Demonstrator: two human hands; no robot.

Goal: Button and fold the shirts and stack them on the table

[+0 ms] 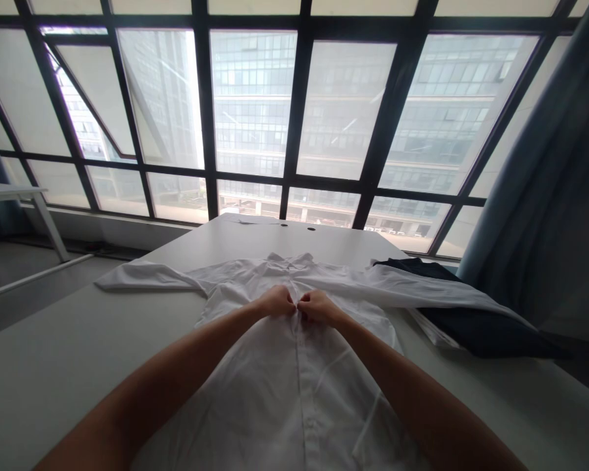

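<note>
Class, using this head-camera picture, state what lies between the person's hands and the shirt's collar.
In the head view, only white shirt fabric lies there: the top of the button placket runs from the collar down to the left hand and right hand.

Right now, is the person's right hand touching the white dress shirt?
Touching. The head view shows the right hand pressed against the front of the white dress shirt, below the collar, with no gap.
</note>
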